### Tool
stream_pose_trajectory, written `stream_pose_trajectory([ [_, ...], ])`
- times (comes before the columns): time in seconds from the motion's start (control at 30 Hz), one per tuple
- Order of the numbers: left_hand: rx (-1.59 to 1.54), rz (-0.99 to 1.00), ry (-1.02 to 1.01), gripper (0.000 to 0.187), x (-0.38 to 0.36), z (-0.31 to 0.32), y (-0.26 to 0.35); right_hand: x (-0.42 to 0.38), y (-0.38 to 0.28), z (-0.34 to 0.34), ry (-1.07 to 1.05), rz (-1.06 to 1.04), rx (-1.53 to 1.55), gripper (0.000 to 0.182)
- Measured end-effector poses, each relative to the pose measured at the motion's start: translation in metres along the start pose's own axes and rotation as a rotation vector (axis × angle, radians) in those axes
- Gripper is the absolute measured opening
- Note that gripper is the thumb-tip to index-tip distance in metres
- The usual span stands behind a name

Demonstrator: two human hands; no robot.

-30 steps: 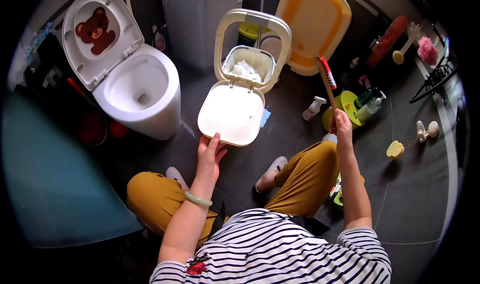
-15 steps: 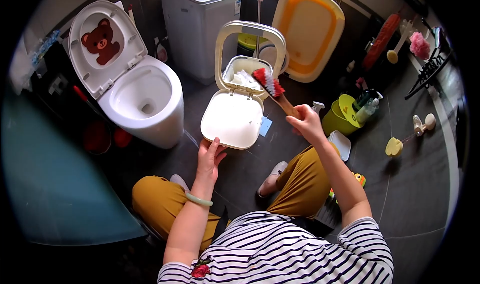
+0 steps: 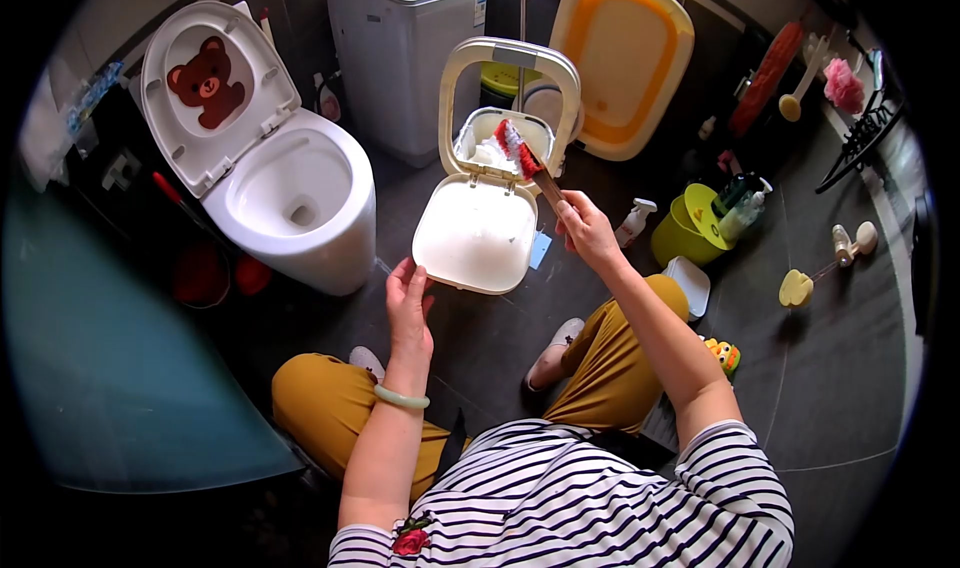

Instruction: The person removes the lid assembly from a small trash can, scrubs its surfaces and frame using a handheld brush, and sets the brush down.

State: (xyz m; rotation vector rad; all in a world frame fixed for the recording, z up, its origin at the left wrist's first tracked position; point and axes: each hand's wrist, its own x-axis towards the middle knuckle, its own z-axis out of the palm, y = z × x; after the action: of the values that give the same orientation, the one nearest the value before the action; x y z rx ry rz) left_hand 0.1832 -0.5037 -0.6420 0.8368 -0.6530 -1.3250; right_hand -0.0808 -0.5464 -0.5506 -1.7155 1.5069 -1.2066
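Toilet point(image 3: 322, 246) L, lid point(image 3: 262, 80) up w/ bear sticker point(image 3: 208, 86); wash. mach. point(image 3: 405, 78) at back; grn bucket point(image 3: 678, 236) R.

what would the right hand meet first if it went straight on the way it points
Probably the open bin, with the brush in the right hand leading; depth is unclear where they overlap in view.
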Motion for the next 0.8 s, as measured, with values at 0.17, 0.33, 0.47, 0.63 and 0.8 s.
stream_pose_trajectory([
  [0.17,0.136,0.385,0.068,0.037,0.032,0.030,0.063,0.010,-0.006,0.021,-0.066,0.097,0.386,0.041],
  [0.33,0.531,0.730,-0.199,0.035,0.110,0.111,0.157,0.007,-0.076,0.081,-0.041,0.218,0.842,0.049],
  [0.47,0.926,0.786,-0.314,0.038,0.167,0.156,0.199,0.022,-0.090,0.129,0.066,0.201,1.056,0.047],
  [0.63,1.251,0.820,-0.445,0.051,0.206,0.180,0.205,0.036,-0.101,0.159,0.139,0.149,1.213,0.046],
  [0.8,1.175,0.742,-0.581,0.046,0.215,0.180,0.190,0.033,-0.120,0.175,0.128,0.031,1.250,0.062],
])
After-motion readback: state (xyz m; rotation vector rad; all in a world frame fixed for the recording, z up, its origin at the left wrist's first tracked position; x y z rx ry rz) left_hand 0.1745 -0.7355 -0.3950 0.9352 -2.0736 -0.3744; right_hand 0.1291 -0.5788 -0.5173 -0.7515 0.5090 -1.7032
